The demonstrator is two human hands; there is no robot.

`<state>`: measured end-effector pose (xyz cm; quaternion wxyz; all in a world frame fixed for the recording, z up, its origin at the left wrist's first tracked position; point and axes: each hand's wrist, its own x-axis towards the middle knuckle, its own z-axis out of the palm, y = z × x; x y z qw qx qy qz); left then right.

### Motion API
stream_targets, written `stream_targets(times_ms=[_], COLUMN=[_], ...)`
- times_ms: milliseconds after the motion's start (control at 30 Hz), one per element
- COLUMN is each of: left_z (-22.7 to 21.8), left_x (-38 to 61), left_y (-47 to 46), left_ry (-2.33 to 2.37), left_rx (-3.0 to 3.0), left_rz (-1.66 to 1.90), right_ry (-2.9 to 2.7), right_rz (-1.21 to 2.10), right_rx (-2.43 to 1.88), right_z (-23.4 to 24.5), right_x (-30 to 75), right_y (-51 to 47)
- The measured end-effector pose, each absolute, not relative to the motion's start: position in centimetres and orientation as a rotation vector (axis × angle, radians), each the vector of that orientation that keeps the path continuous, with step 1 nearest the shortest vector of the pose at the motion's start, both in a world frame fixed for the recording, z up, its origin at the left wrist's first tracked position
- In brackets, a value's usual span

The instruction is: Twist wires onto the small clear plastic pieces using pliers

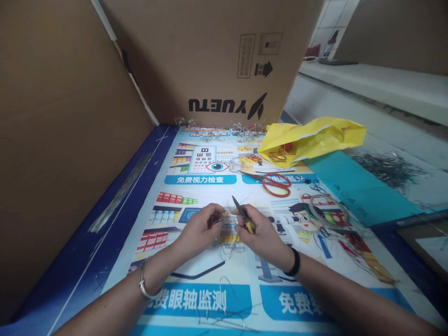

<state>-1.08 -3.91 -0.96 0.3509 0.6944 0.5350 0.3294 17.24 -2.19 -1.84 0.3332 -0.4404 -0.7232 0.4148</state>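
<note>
Near the middle of the printed sheet, my left hand (210, 221) is closed with its fingertips pinching thin silvery wire (220, 221). Opposite it, my right hand (257, 228) is wrapped round a small pointed tool with dark metal tips and yellow handles, which looks like pliers (243, 212). Its tip points up and to the left. Fine wire strands show in the gap between the two hands, too thin to trace fully. Looped wire pieces (233, 247) lie just below the hands, and more loose wires (224, 319) are at the near edge.
Red-handled scissors (275, 183) lie beyond my right hand, near a yellow bag (311, 140). A wire coil (329, 210) rests to the right. Straight wires (121, 196) lie on the left, and tangled wire (388, 170) at far right. Cardboard (210, 56) walls the back and left.
</note>
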Motion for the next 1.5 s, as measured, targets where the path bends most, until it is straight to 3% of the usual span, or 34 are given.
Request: stream_targets(times_ms=[300, 1100, 1500], left_z=[-0.4, -0.4, -0.6], left_x=[-1.0, -1.1, -1.1], left_y=[-4.1, -4.1, -4.1], left_ry=[1.438, 1.598, 1.555], left_rx=[1.81, 1.857, 1.891], left_rz=[0.789, 1.013, 1.068], right_ry=[-1.884, -1.582, -1.65], right_rz=[1.083, 1.261, 1.185], right_rx=[-1.118, -1.091, -1.139], right_z=[-1.6, -0.9, -0.7], right_x=[17.2, 17.3, 17.3], right_y=[-2.2, -1.8, -1.8])
